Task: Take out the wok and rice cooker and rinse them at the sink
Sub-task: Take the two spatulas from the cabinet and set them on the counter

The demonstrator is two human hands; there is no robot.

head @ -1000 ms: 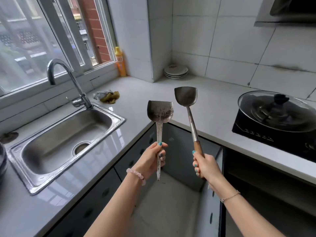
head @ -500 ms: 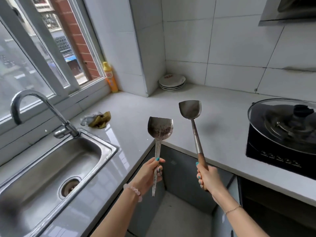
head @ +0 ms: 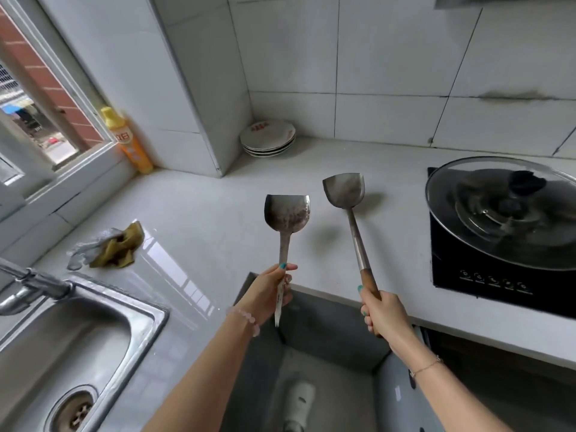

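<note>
- Head-camera view looking down at a white L-shaped counter (head: pixel 202 207) in a tiled kitchen corner.
- Left hand (head: pixel 265 291): fingers and thumb curled round the thin metal handle of a stained spatula (head: pixel 287 213), blade upright, above the counter's near edge.
- Right hand (head: pixel 385 310): fist clenched round the wooden handle of a second spatula (head: pixel 344 190), blade up and leaning slightly left. The two blades are near each other but apart.
- Both wrists wear bracelets; the nails are teal.
- Wok (head: pixel 498 219): far right, sitting on a black hob (head: pixel 492 280), seen dimly through the glass lid (head: pixel 461 176) that covers it. Neither hand touches it.
- Sink (head: pixel 149 325): steel, near left, set into the counter, with the tap (head: pixel 34 283) at its left edge.
- A crumpled cloth (head: pixel 118 249) lies on the counter just beyond the sink.
- A yellow bottle (head: pixel 129 141) stands by the window, far left.
- A stack of plates (head: pixel 268 137) sits in the far corner.
</note>
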